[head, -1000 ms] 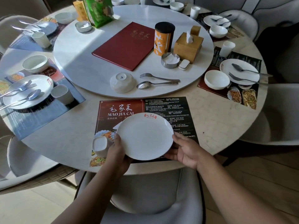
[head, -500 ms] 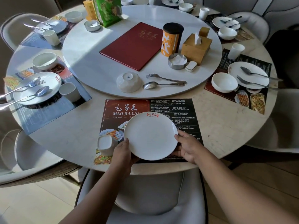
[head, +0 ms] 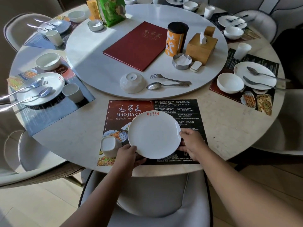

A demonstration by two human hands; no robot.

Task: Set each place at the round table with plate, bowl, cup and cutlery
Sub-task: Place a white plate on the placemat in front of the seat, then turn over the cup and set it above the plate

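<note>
Round counter across most of frame, turntable at its centre. Held plate at lower centre, above placemat, by both rims: left hand at lower-left rim, thumb on top, fingers curled beneath; right hand at right rim, fingers wrapped round its edge. Plate-to-placemat contact: could not tell. Cup on placemat just left of plate, beside left hand. Upturned bowl, fork and spoon on turntable's near edge, above plate in frame.

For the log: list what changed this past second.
The right hand slid round the plate from its near edge to its right side. The left hand still grips the near-left rim; the plate stays over the placemat, and the cup, bowl, fork and spoon lie unmoved.
</note>
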